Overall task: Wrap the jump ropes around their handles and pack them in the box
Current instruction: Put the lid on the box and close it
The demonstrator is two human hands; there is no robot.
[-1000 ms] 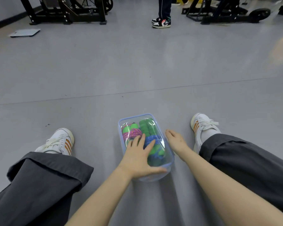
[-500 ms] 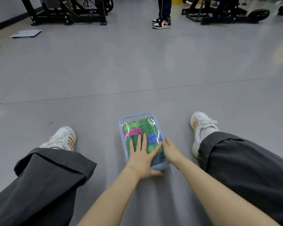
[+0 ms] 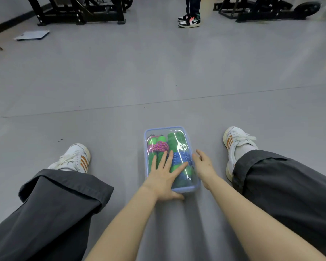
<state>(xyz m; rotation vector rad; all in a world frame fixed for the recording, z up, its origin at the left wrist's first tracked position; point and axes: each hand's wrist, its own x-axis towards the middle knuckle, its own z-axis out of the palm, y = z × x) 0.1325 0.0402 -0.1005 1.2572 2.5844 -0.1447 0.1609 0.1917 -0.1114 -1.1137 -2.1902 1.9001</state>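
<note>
A clear plastic box [image 3: 184,131] with a blue-rimmed lid lies on the grey floor between my legs. Through the lid I see green handles wound with a pink rope [image 3: 158,146] on the left and green handles wound with a blue rope [image 3: 181,157] on the right. My left hand [image 3: 164,178] lies flat on the near half of the lid with its fingers spread and the thumb at the near edge. My right hand [image 3: 203,164] rests with straight fingers against the box's right side.
My legs in dark grey trousers and white sneakers [image 3: 73,159] [image 3: 235,146] flank the box. Far ahead stand black gym frames [image 3: 79,10] [image 3: 267,8], a person's feet in sneakers [image 3: 189,20], and a flat scale [image 3: 32,34] at the left.
The box has shifted a little on the floor and now lies straighter. My left hand stays flat on the lid; my right hand has slid forward along the right side.
</note>
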